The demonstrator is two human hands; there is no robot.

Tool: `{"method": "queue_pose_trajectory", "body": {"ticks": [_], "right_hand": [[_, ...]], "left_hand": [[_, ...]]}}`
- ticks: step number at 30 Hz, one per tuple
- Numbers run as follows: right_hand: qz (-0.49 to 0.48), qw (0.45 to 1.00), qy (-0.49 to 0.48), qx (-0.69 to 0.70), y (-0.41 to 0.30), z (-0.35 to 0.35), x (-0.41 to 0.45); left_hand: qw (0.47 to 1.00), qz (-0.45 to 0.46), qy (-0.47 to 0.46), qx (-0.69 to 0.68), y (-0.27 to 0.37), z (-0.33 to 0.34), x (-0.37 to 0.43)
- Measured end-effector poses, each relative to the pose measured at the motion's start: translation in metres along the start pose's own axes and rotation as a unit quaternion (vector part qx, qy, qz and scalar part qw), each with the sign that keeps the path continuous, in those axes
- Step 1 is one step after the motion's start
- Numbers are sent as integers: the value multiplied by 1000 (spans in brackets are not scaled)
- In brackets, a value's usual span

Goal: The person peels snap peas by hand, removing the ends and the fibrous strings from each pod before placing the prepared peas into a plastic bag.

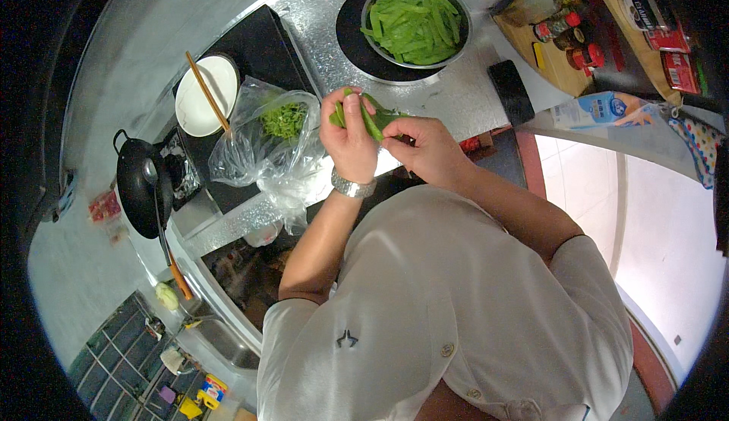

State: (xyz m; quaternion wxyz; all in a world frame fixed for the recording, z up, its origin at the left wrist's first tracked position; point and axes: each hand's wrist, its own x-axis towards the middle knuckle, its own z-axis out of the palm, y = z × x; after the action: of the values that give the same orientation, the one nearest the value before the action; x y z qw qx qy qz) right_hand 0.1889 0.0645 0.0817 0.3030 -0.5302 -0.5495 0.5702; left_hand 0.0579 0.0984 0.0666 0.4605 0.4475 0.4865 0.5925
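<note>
Several flat green bean pods are held in my left hand, which wears a metal-band watch. The thumb and fingertips of my right hand pinch the end of one pod. More green pods lie just behind the hands on the metal counter. Beyond them, a round metal bowl full of green pods stands on a black round plate. Left of my left hand lies a clear plastic bag with green trimmings in it.
A white bowl with chopsticks across it stands at the left. Further left are a black wok with a ladle, and a metal sink. A black box-like thing and a shelf of jars are at the right.
</note>
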Motion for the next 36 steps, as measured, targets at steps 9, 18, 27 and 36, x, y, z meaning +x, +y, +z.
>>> {"method": "queue_pose_trajectory", "body": {"ticks": [9, 18, 27, 36], "right_hand": [[-203, 959, 6, -199, 14, 4, 8], [-154, 967, -40, -197, -10, -42, 5], [156, 969, 29, 191, 31, -75, -21], [133, 977, 48, 161, 60, -46, -52]], "left_hand": [[984, 47, -31, 172, -11, -8, -8], [959, 46, -156, 233, 0, -26, -9], [926, -344, -92, -125, -9, -17, 4], [912, -337, -124, -199, -18, 96, 119]]}}
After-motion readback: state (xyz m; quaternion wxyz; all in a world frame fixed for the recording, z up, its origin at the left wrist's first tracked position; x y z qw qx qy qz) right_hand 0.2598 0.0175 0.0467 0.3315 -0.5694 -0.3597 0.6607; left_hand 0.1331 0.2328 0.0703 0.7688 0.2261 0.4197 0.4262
